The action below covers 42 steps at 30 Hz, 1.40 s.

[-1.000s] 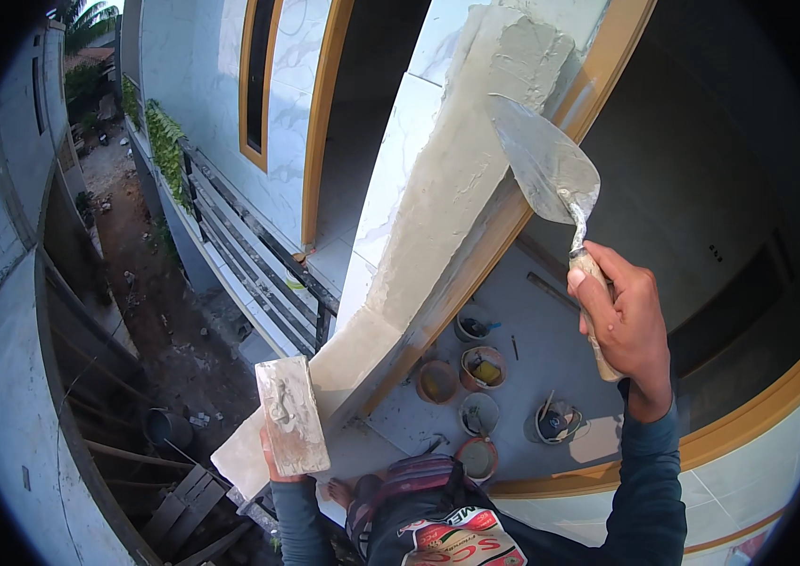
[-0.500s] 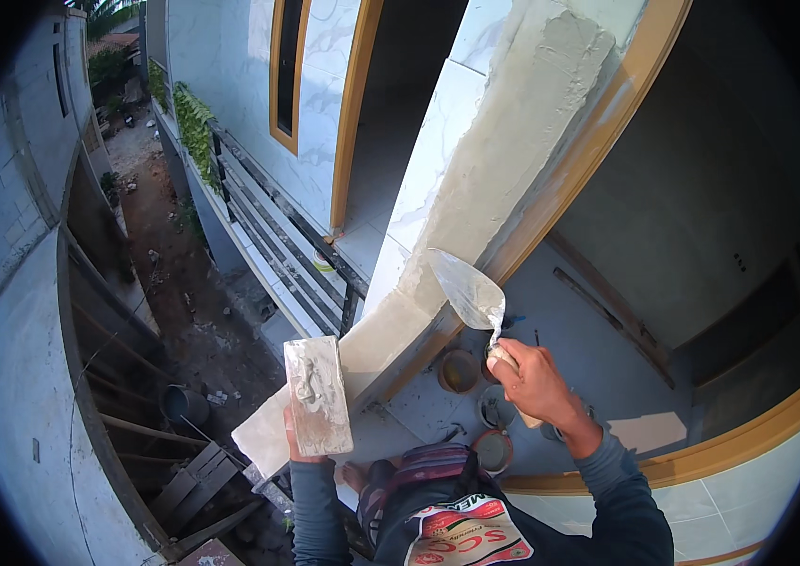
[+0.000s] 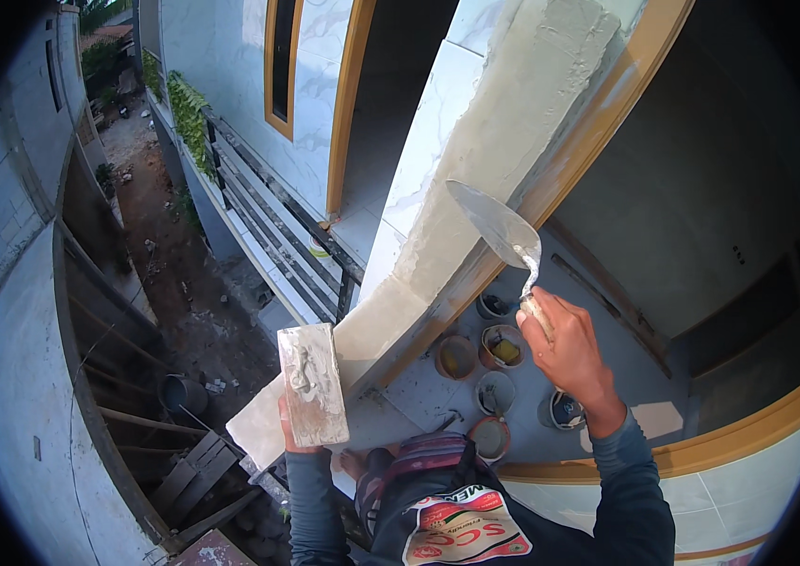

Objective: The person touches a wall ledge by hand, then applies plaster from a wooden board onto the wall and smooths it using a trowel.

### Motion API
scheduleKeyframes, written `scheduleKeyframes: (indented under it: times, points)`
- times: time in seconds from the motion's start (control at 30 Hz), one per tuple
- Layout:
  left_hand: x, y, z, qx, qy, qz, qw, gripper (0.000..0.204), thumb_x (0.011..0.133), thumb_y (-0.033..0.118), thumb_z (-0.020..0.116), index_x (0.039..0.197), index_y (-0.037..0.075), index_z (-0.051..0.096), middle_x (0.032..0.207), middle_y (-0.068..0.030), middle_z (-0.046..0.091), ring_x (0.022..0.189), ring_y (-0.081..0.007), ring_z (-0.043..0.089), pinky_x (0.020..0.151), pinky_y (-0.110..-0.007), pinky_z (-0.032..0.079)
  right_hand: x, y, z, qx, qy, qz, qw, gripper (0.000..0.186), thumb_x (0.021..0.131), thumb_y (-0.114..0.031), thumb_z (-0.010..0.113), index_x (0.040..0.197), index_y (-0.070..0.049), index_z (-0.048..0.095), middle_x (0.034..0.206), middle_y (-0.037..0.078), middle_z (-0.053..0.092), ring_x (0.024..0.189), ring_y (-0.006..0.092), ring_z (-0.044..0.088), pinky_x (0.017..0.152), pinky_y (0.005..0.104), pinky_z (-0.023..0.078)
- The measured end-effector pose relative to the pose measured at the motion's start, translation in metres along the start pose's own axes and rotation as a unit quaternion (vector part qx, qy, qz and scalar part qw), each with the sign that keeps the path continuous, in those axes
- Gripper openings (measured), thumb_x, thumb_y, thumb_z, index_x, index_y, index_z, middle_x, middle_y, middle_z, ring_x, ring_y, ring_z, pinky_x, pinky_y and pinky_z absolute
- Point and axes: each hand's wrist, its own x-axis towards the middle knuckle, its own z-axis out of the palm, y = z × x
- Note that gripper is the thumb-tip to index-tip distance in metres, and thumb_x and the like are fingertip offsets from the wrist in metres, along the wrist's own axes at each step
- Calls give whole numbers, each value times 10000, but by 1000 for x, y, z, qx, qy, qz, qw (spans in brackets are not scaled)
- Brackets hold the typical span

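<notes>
My right hand [image 3: 571, 351] is closed round the wooden handle of a pointed trowel [image 3: 496, 223]. The blade lies at or just over a grey plastered strip [image 3: 513, 123] of wall; whether it touches cannot be told. At lower left, my left hand [image 3: 292, 434] grips a rectangular plastering float [image 3: 318, 406], its fingers mostly hidden behind the board. A small dab of grey mortar [image 3: 301, 368] shows on the float's upward face. White marbled tiles [image 3: 428, 127] border the plaster on its left, and an orange-brown frame [image 3: 598, 123] runs along its right.
Several buckets, one an orange-rimmed bucket [image 3: 456, 358], stand on the floor beneath my right arm. A dark metal railing [image 3: 277, 212] lies to the left, above a dirt passage [image 3: 169, 255]. Wooden planks [image 3: 194, 472] sit low at the left.
My right hand and the trowel have moved up and to the right along the plastered strip, uncovering more buckets. The float has shifted slightly up and left in view.
</notes>
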Motion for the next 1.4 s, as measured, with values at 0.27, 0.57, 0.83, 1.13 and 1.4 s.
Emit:
scheduleKeyframes:
  times: [0.27, 0.57, 0.83, 1.13, 1.4]
  points:
    - [-4, -1, 4, 2, -13, 16, 1000, 609, 1093, 445, 375, 1573, 82, 473, 1505, -169, 586, 1313, -371, 622, 1104, -521, 531, 14, -20, -17, 190, 12, 120, 974, 273, 1059, -143, 598, 1223, 61, 674, 845, 39, 665, 560, 82, 590, 507, 256, 474]
    - [0, 0, 2, -19, -39, 2, 999, 621, 1094, 415, 363, 1617, 85, 420, 1571, -184, 535, 1371, -393, 587, 1134, -544, 514, -10, -1, 55, 283, -205, 273, 896, 266, 1052, -204, 584, 947, 36, 628, 778, 53, 665, 519, 128, 634, 495, 315, 501]
    - [-2, 0, 5, 4, -29, -6, 1000, 597, 1093, 396, 376, 1586, 70, 465, 1521, -180, 588, 1327, -374, 627, 1123, -517, 527, -4, -20, 21, 318, -75, 181, 928, 251, 1055, -192, 591, 1072, 50, 652, 817, 57, 671, 561, 111, 637, 494, 296, 497]
    - [-3, 0, 2, 12, 43, 13, 999, 639, 1099, 492, 377, 1552, 57, 495, 1469, -170, 623, 1284, -359, 642, 1091, -507, 539, -5, 2, 91, 476, -199, 324, 793, 342, 1074, -248, 597, 1247, 43, 643, 851, 78, 670, 533, 137, 625, 442, 283, 498]
    - [-5, -2, 4, 21, 38, 18, 999, 626, 1100, 477, 375, 1538, 50, 505, 1447, -174, 635, 1268, -352, 651, 1080, -501, 547, -18, -8, 21, 352, -83, 198, 911, 315, 1056, -162, 616, 1267, 67, 664, 850, 53, 675, 569, 93, 611, 521, 264, 494]
